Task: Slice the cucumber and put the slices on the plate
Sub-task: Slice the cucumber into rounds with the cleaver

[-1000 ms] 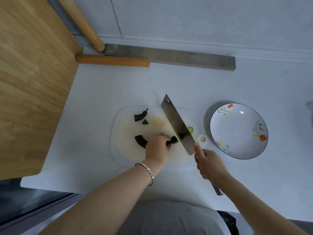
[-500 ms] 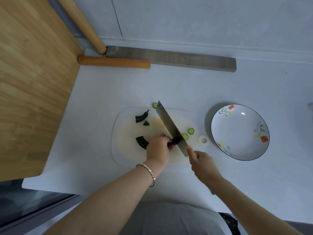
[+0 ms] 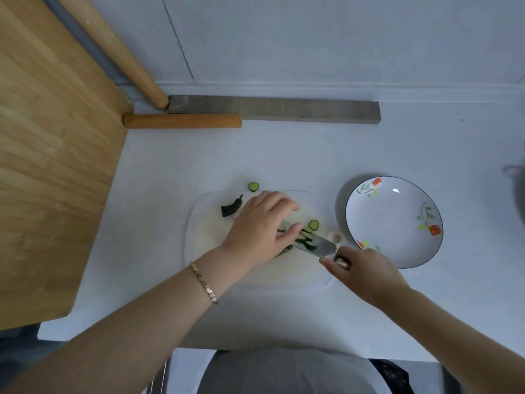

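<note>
A clear cutting board (image 3: 199, 223) lies on the white counter. My right hand (image 3: 366, 271) grips the handle of a cleaver (image 3: 321, 245), whose blade now lies flat with several cucumber slices (image 3: 305, 240) on it. My left hand (image 3: 261, 226) rests spread over the blade's far part, fingers apart, touching the slices. One slice (image 3: 313, 224) lies beside the blade, another slice (image 3: 253, 186) sits on the counter beyond the board. A dark cucumber end piece (image 3: 231, 207) lies at the board's back left. The flowered white plate (image 3: 395, 223) stands just to the right, with no slices on it.
A large wooden board (image 3: 48, 155) fills the left side. A wooden rolling pin (image 3: 181, 120) and a grey bar (image 3: 272, 110) lie along the back wall, with another wooden rod (image 3: 133, 66) leaning there. A dark object (image 3: 517, 189) shows at the right edge.
The cleaver went from upright cutting to lying flat with slices on it. My left hand let go of the cucumber piece and opened over the blade.
</note>
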The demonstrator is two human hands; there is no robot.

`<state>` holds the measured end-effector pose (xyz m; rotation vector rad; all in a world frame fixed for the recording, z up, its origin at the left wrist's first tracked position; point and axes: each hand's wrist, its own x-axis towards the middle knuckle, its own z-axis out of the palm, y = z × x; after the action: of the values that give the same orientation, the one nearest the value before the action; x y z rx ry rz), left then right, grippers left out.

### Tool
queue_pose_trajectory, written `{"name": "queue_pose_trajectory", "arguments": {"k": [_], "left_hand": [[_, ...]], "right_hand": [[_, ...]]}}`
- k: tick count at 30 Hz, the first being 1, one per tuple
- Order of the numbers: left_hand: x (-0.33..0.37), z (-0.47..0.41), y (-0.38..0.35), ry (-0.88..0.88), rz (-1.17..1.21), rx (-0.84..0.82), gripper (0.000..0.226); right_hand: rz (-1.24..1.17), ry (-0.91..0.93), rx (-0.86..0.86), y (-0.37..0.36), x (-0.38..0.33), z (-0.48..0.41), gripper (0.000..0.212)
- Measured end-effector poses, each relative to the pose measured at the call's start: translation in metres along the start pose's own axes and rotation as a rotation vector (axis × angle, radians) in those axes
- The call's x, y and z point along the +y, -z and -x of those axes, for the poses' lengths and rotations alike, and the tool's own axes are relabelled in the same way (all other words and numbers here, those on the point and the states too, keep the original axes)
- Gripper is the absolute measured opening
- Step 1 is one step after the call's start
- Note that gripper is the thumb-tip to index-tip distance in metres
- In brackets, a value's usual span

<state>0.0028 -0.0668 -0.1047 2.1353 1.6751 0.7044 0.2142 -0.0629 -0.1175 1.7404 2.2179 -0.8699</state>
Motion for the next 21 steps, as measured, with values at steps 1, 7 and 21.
{"name": "queue_pose_trajectory", "arguments": {"k": [1, 7, 21], "left_hand": [[0.001, -0.005, 0.002, 0.065, 0.007, -0.237, 0.045], [-0.012, -0.019, -0.022, 0.184, -0.105, -0.868, 0.085], [-0.035, -0.039, -0.070, 0.139, -0.181, -0.778, 0.076]], "right_hand": [[0.077, 0.025, -0.028, 0.001, 0.000, 0.000, 0.044], [0.337, 0.167, -0.041, 0.002, 0.007, -0.006, 0.043], [0.446, 0.388, 0.025, 0.004, 0.029, -0.010, 0.062]]}}
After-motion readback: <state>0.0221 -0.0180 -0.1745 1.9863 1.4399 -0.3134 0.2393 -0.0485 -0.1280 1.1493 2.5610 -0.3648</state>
